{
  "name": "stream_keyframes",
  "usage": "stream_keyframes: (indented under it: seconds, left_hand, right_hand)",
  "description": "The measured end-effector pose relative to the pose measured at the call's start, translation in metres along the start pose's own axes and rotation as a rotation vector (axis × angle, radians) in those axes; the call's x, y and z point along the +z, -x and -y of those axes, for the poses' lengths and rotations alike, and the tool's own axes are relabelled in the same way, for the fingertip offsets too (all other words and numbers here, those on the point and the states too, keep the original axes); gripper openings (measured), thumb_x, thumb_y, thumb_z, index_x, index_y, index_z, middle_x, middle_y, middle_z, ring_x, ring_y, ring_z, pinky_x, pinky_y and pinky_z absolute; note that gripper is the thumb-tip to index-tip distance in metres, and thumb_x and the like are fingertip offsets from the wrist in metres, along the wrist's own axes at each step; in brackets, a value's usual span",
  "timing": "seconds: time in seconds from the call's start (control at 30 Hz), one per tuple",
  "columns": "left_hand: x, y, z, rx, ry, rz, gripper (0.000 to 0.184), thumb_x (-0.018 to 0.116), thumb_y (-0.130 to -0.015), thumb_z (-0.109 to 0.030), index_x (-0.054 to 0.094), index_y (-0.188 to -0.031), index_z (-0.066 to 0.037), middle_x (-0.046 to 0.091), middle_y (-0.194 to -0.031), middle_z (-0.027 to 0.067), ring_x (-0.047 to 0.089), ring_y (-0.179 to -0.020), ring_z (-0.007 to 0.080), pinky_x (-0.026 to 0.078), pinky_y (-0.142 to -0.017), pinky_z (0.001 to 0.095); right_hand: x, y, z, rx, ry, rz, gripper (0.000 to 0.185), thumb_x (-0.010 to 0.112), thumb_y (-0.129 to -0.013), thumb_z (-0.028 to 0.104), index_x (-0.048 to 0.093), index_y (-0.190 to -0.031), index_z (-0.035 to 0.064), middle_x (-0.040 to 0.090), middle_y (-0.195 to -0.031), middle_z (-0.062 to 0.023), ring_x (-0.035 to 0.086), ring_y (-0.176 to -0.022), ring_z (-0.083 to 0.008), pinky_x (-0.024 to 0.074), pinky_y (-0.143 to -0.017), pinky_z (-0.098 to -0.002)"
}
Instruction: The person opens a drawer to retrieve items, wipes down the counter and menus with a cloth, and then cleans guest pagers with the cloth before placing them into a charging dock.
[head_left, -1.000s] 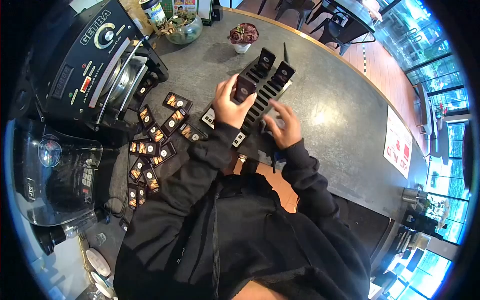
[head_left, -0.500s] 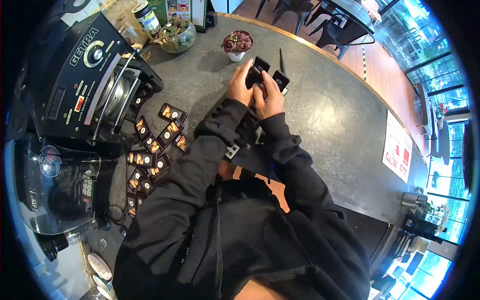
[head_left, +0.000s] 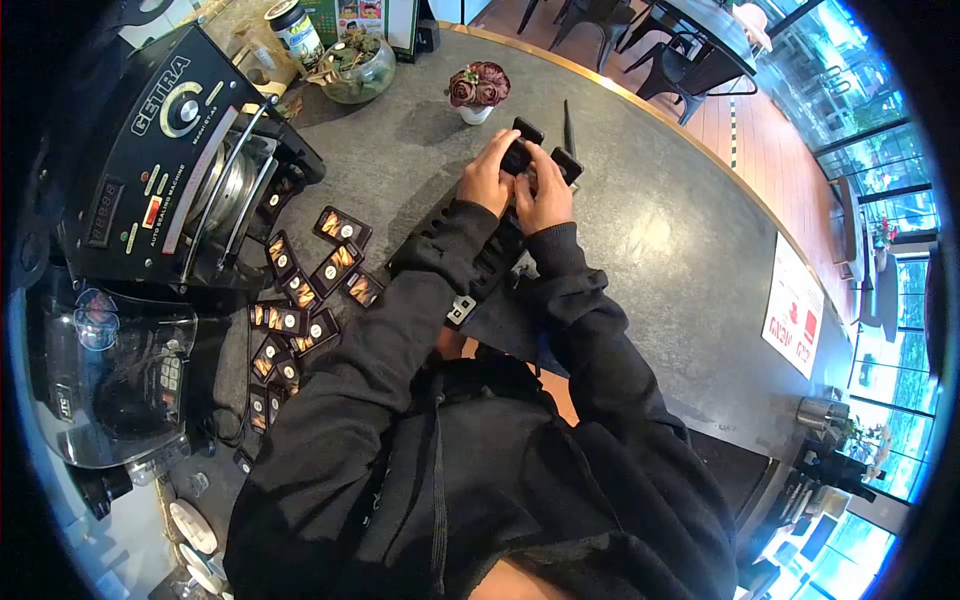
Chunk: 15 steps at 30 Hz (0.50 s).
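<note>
My left hand point(head_left: 485, 183) and my right hand point(head_left: 546, 197) are close together over the counter point(head_left: 650, 240). Both are closed around a small black box point(head_left: 516, 157), its shape partly hidden by the fingers. Just beyond the fingertips lies one black rectangular piece point(head_left: 529, 129), and another black piece point(head_left: 567, 165) is beside my right hand. A thin black stick point(head_left: 568, 125) lies past them. Below my wrists, partly covered by the sleeves, is a dark slotted holder point(head_left: 497, 262).
Several small black packs with orange pictures point(head_left: 342, 226) lie scattered left of my arm. A sealing machine point(head_left: 150, 160) stands at the left. Further back are a flower pot point(head_left: 476, 112) and a glass bowl point(head_left: 358, 75). A printed sheet point(head_left: 793, 305) lies at the right.
Both hands stay together around the black box, with fingers slightly shifted. The black pieces beyond them appear a little lower and more tilted. The whole view has turned slightly.
</note>
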<state>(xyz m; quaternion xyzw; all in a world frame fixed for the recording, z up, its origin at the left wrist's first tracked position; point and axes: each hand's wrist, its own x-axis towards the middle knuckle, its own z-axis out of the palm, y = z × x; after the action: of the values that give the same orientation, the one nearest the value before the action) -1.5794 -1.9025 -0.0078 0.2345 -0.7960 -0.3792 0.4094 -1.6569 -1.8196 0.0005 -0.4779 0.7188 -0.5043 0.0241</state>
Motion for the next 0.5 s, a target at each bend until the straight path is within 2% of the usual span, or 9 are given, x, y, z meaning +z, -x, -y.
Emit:
stream_keyframes:
  seconds: [0.03,0.17,0.2,0.23,0.33,0.43,0.5]
  left_hand:
    - [0.000,0.000,0.001,-0.001,-0.001,-0.002,0.069,0.050,-0.066,0.013,0.045,-0.130,-0.012,0.050,-0.126,0.0193,0.046,-0.118,0.0350,0.042,-0.093,0.0399]
    - [0.000,-0.003,0.006,0.062,-0.011,0.046,0.072,0.047,-0.066,0.013,0.042,-0.132,-0.016,0.046,-0.129,0.0196,0.046,-0.117,0.0356,0.043,-0.091,0.0411]
    - [-0.001,-0.003,0.004,0.048,-0.029,0.077,0.073,0.047,-0.066,0.013,0.041,-0.133,-0.017,0.046,-0.129,0.0198,0.044,-0.119,0.0345,0.043,-0.093,0.0410]
    - [-0.001,-0.003,0.005,0.058,-0.049,0.078,0.074,0.046,-0.067,0.013,0.039,-0.134,-0.015,0.045,-0.130,0.0196,0.042,-0.121,0.0336,0.041,-0.096,0.0400]
    - [0.006,-0.001,0.008,0.000,-0.062,0.058,0.072,0.044,-0.067,0.014,0.039,-0.135,-0.012,0.045,-0.131,0.0190,0.040,-0.124,0.0322,0.039,-0.099,0.0390]
    - [0.001,0.000,0.007,-0.007,-0.101,0.057,0.071,0.044,-0.070,0.013,0.036,-0.137,-0.011,0.045,-0.132,0.0171,0.042,-0.123,0.0313,0.039,-0.099,0.0383]
    - [-0.006,-0.002,0.001,-0.026,-0.139,0.121,0.072,0.046,-0.071,0.011,0.034,-0.138,-0.012,0.044,-0.133,0.0160,0.043,-0.122,0.0309,0.039,-0.099,0.0382]
  right_hand:
    - [-0.001,0.001,-0.001,-0.001,-0.001,0.002,0.050,0.054,-0.080,0.004,0.045,-0.129,0.0053,0.056,-0.116,-0.0182,0.059,-0.097,-0.0302,0.0480,-0.083,-0.0347]
    - [0.001,0.004,-0.008,-0.091,0.099,-0.017,0.058,0.050,-0.075,-0.003,0.042,-0.131,0.0063,0.047,-0.127,-0.0194,0.045,-0.117,-0.0353,0.0384,-0.097,-0.0372]
    - [0.002,0.004,-0.013,-0.098,0.060,0.015,0.066,0.046,-0.069,-0.007,0.039,-0.134,0.0055,0.044,-0.128,-0.0229,0.043,-0.118,-0.0384,0.0373,-0.099,-0.0394]
    - [0.002,0.003,-0.012,-0.052,0.063,0.048,0.068,0.045,-0.069,-0.007,0.037,-0.135,0.0057,0.043,-0.129,-0.0228,0.042,-0.119,-0.0385,0.0364,-0.099,-0.0395]
    - [0.004,0.002,-0.014,-0.119,0.076,0.096,0.074,0.043,-0.067,-0.008,0.031,-0.139,0.0074,0.040,-0.132,-0.0222,0.039,-0.122,-0.0383,0.0354,-0.100,-0.0403]
    - [0.011,0.004,-0.019,-0.104,0.075,0.123,0.073,0.040,-0.070,-0.010,0.028,-0.140,0.0091,0.040,-0.132,-0.0227,0.040,-0.121,-0.0388,0.0363,-0.099,-0.0398]
    - [0.013,0.003,-0.017,-0.070,0.115,0.130,0.069,0.041,-0.077,-0.007,0.025,-0.141,0.0103,0.043,-0.127,-0.0247,0.044,-0.116,-0.0407,0.0386,-0.096,-0.0412]
